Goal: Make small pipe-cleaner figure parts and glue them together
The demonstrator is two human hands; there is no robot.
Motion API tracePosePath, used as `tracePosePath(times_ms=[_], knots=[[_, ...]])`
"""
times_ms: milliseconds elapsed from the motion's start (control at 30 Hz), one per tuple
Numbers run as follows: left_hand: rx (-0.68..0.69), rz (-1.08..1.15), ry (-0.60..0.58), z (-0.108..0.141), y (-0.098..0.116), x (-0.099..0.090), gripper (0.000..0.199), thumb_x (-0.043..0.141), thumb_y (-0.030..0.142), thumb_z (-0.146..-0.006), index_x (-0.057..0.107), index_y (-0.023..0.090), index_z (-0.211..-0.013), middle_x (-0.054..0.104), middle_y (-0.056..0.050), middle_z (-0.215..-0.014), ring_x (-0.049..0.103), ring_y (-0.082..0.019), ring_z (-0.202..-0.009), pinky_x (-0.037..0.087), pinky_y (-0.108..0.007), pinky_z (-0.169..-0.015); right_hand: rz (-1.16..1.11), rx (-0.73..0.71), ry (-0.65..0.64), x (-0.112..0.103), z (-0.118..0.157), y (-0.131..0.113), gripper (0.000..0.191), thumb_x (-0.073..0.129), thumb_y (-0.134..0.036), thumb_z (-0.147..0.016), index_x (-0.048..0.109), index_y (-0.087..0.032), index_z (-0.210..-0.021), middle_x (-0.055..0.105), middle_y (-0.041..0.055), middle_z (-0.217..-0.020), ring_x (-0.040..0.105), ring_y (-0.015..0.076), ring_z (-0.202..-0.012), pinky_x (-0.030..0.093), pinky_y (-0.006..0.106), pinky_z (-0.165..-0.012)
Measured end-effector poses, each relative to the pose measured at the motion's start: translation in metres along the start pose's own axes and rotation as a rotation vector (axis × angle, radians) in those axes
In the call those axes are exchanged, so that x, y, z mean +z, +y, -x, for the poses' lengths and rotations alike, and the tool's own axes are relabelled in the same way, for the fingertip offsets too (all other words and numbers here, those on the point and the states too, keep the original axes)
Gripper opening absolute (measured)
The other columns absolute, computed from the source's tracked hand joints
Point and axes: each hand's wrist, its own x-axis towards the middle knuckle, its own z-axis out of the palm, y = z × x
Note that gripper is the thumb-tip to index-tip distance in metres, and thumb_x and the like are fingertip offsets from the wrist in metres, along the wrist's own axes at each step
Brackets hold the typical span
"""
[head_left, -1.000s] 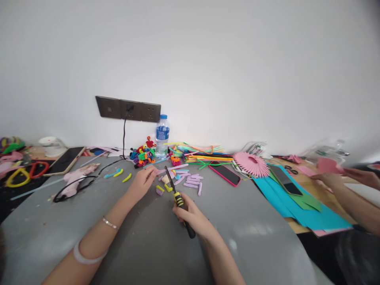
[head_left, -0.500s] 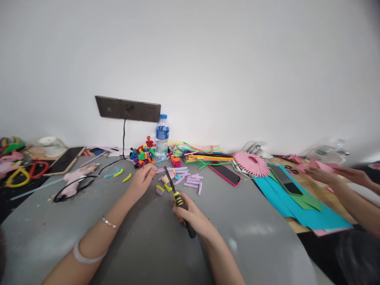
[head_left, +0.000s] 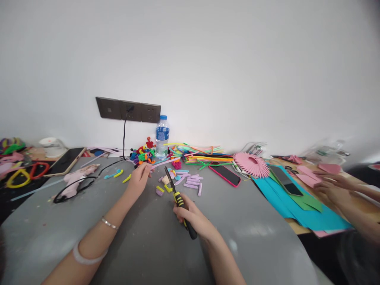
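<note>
My left hand (head_left: 139, 177) is closed, its fingertips pinching a lilac pipe cleaner (head_left: 166, 162) that points to the right. In my right hand (head_left: 191, 213) are pliers (head_left: 178, 198) with black and yellow handles, their long dark jaws pointing up and away toward the held strip, apart from it. Beyond the pliers lie several short lilac pieces (head_left: 192, 182). Small yellow and lilac bits (head_left: 160, 190) lie just left of the jaws. A yellow piece (head_left: 127, 178) rests on the grey table (head_left: 142, 245) beside my left wrist.
A water bottle (head_left: 162, 136) stands by the wall, between colourful fuzzy figures (head_left: 142, 155) and a pipe cleaner bundle (head_left: 208, 158). A pink-cased phone (head_left: 225, 174) lies right of them. A pink glue gun (head_left: 74, 182) with a black cord lies left. Another person's hands (head_left: 335, 188) touch pink paper.
My left hand has shifted slightly left and down, and the lilac pipe cleaner now shows extending from its fingers. My right hand with the pliers barely moved. The other person's hands lowered onto the paper.
</note>
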Motion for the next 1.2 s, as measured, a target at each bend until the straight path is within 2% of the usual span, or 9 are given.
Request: tracePosePath(times_ms=[333, 500, 667, 767, 867, 967, 1033, 1133, 1200], knots=[[-0.006, -0.010, -0.016, 0.000, 0.002, 0.001, 0.038, 0.038, 0.050, -0.094, 0.057, 0.019, -0.082, 0.059, 0.000, -0.067, 0.056, -0.017, -0.062, 0.043, -0.027, -0.061, -0.007, 0.015, -0.018, 0.000, 0.000, -0.003, 0.037, 0.059, -0.037, -0.070, 0.052, -0.018, -0.101, 0.045, -0.0055, -0.067, 0.041, 0.0119, -0.056, 0.033, 0.027, -0.058], [0.093, -0.025, -0.057, 0.001, 0.005, 0.002, 0.033, 0.041, 0.045, -0.094, 0.055, 0.019, -0.078, 0.057, -0.001, -0.073, 0.055, -0.016, -0.068, 0.043, -0.026, -0.064, -0.044, 0.003, -0.011, -0.002, -0.001, 0.000, 0.035, 0.060, -0.036, -0.071, 0.052, -0.018, -0.101, 0.045, -0.0052, -0.068, 0.042, 0.0112, -0.057, 0.034, 0.026, -0.059], [0.175, -0.003, -0.114, 0.001, 0.002, 0.005, 0.027, 0.047, 0.038, -0.093, 0.054, 0.019, -0.076, 0.061, -0.005, -0.089, 0.058, -0.017, -0.078, 0.044, -0.024, -0.062, -0.078, 0.003, -0.007, -0.003, -0.001, 0.004, 0.037, 0.061, -0.036, -0.073, 0.054, -0.017, -0.104, 0.046, -0.0055, -0.064, 0.042, 0.0112, -0.056, 0.034, 0.026, -0.059], [0.205, -0.022, -0.048, -0.002, -0.001, 0.000, 0.024, 0.054, 0.035, -0.089, 0.055, 0.019, -0.071, 0.063, -0.005, -0.090, 0.060, -0.017, -0.080, 0.045, -0.024, -0.061, -0.125, 0.006, 0.011, -0.005, 0.000, 0.007, 0.037, 0.063, -0.037, -0.073, 0.056, -0.017, -0.103, 0.046, -0.0052, -0.064, 0.043, 0.0109, -0.056, 0.035, 0.026, -0.060], [0.193, -0.042, 0.122, -0.007, -0.004, -0.012, 0.020, 0.061, 0.033, -0.084, 0.060, 0.019, -0.069, 0.064, -0.004, -0.086, 0.060, -0.017, -0.078, 0.043, -0.024, -0.061, -0.157, 0.001, 0.017, -0.007, 0.001, 0.012, 0.036, 0.063, -0.036, -0.075, 0.057, -0.017, -0.105, 0.047, -0.0042, -0.068, 0.044, 0.0108, -0.058, 0.037, 0.026, -0.061], [0.093, 0.069, 0.340, -0.014, -0.007, -0.023, 0.015, 0.068, 0.031, -0.077, 0.066, 0.018, -0.070, 0.067, -0.004, -0.085, 0.062, -0.018, -0.082, 0.044, -0.024, -0.063, -0.149, 0.000, 0.012, -0.010, -0.001, 0.018, 0.037, 0.060, -0.036, -0.078, 0.056, -0.016, -0.110, 0.048, -0.0036, -0.068, 0.045, 0.0114, -0.060, 0.038, 0.026, -0.062], [-0.100, 0.320, 0.457, -0.017, -0.008, -0.026, 0.015, 0.072, 0.031, -0.073, 0.068, 0.017, -0.073, 0.069, -0.004, -0.080, 0.062, -0.017, -0.075, 0.044, -0.023, -0.060, -0.140, 0.003, -0.001, -0.011, -0.002, 0.021, 0.038, 0.060, -0.037, -0.079, 0.056, -0.016, -0.111, 0.049, -0.0035, -0.068, 0.045, 0.0117, -0.060, 0.038, 0.026, -0.062], [-0.404, 0.832, 0.510, -0.021, -0.005, -0.025, 0.018, 0.072, 0.031, -0.075, 0.064, 0.014, -0.077, 0.068, -0.002, -0.073, 0.059, -0.011, -0.059, 0.041, -0.020, -0.052, -0.141, 0.001, -0.008, -0.011, -0.004, 0.021, 0.040, 0.062, -0.039, -0.077, 0.056, -0.016, -0.110, 0.048, -0.0034, -0.070, 0.045, 0.0113, -0.059, 0.037, 0.026, -0.062], [-0.469, 1.021, 0.494, -0.022, -0.002, -0.025, 0.020, 0.069, 0.031, -0.080, 0.058, 0.015, -0.073, 0.064, 0.001, -0.068, 0.053, -0.008, -0.050, 0.038, -0.019, -0.047, -0.137, 0.010, 0.004, -0.010, -0.003, 0.019, 0.042, 0.064, -0.040, -0.075, 0.057, -0.016, -0.108, 0.049, -0.0033, -0.071, 0.044, 0.0111, -0.058, 0.037, 0.026, -0.061]])
